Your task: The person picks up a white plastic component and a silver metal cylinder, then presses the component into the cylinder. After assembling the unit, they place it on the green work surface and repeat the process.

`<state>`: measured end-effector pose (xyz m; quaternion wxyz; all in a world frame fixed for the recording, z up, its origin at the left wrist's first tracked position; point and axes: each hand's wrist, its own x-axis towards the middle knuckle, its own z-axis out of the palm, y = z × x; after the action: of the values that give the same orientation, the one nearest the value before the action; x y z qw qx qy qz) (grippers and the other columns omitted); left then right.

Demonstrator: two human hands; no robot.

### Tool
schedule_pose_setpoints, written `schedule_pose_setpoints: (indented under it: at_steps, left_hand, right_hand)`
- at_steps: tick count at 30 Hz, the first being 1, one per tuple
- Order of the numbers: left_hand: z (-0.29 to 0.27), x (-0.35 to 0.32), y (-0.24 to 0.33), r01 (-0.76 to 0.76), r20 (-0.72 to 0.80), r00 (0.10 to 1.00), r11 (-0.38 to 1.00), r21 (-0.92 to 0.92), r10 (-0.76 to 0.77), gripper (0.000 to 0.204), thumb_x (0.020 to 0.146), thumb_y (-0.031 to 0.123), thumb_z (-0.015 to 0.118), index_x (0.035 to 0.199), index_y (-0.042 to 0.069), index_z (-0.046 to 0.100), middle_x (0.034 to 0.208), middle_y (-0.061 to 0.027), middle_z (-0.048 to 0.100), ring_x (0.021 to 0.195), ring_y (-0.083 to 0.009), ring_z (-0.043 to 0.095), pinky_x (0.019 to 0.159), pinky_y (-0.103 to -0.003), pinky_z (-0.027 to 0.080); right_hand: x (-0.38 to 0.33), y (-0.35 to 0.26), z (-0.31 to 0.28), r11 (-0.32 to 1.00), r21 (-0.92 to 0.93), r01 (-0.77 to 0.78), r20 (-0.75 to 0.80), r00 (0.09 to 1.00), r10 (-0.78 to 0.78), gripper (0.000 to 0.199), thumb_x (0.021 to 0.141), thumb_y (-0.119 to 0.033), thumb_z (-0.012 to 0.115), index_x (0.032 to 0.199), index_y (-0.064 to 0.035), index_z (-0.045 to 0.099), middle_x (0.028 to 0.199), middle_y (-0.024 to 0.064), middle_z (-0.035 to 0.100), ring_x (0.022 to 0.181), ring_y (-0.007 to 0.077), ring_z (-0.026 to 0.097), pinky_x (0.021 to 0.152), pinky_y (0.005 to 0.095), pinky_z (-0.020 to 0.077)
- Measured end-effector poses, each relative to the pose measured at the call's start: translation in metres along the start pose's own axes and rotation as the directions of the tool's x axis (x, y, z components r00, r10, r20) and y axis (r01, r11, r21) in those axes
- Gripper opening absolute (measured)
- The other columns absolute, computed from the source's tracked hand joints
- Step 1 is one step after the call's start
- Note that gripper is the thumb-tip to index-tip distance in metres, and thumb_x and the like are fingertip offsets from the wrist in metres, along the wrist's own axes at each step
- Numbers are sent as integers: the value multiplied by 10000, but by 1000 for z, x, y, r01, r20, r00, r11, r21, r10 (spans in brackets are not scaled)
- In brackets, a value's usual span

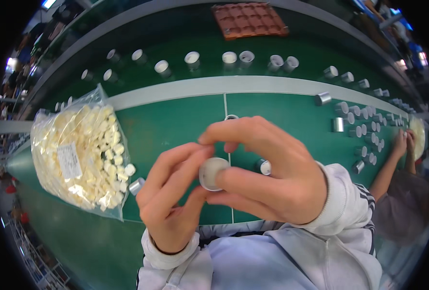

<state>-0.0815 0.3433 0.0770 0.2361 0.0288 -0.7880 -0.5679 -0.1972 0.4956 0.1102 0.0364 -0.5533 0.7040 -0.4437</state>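
Between my two hands, above the green table, is a small silver cylindrical cup (205,180) with a whitish piece in its mouth. My left hand (168,193) has its fingers closed around the cup's left side. The thumb of my right hand (277,181) presses on the whitish piece, with other fingers at the cup's rim. Left of my left hand lies a clear plastic bag (69,116) full of small cream-white plugs (110,169). A silver cup (137,186) lies beside it. Another cup with a white top (265,167) is partly hidden behind my right hand.
Beyond a pale rail (185,86), a row of silver cups (192,60) stands on a green belt. An orange compartment tray (250,21) lies farther back. Many cups (355,130) are grouped at right, near a co-worker's hands (403,141). One cup (231,117) stands behind my fingers.
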Motion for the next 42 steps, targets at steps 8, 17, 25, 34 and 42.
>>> schedule_pose_setpoints:
  at_steps: [8, 17, 25, 34, 42]
  left_hand:
    - [-21, -1, -11, 150, -282, 950, 988, 24, -138, 628, 753, -111, 732, 1348, -17, 555, 1275, -211, 631, 1079, -290, 671, 859, -333, 574]
    - [-134, -57, -81, 497, -535, 832, 621, 607, -143, 262, 789, -33, 722, 1044, 17, 684, 971, -125, 682, 859, -271, 659, 704, -349, 542]
    - [-122, -53, -85, 289, -242, 957, 494, 820, -159, 272, 687, 96, 815, 941, 99, 716, 922, -48, 626, 874, -271, 571, 756, -406, 443]
    - [-139, -47, -82, 197, -3, 949, 586, 786, -315, 240, 660, 65, 810, 849, 72, 663, 869, -74, 609, 872, -276, 562, 730, -388, 421]
    - [-45, 37, -27, 386, 71, 917, 827, -409, -393, 197, 822, -161, 675, 958, -45, 593, 1072, -118, 632, 954, -144, 642, 818, -240, 529]
  right_hand:
    - [60, 45, -10, 997, -68, 39, -26, 999, -40, 139, 723, 34, 749, 827, -10, 667, 1039, 137, 676, 861, 242, 656, 763, 317, 513]
    - [94, 285, -71, 633, -714, -299, 67, 871, 486, 244, 725, -66, 777, 906, -29, 618, 855, 87, 647, 808, 211, 646, 773, 328, 529]
    - [98, 223, -82, 723, -645, -248, 74, 921, 382, 195, 835, -121, 756, 961, -20, 646, 914, 61, 622, 820, 163, 621, 753, 289, 508]
    - [82, 78, -10, 971, -202, 127, 237, 968, -78, 230, 772, -4, 749, 964, -3, 622, 1061, 121, 625, 905, 267, 633, 756, 334, 509]
    - [40, 30, 37, 967, 256, 0, -214, 975, 56, 283, 734, -63, 765, 940, -24, 575, 903, 140, 555, 760, 328, 599, 683, 369, 530]
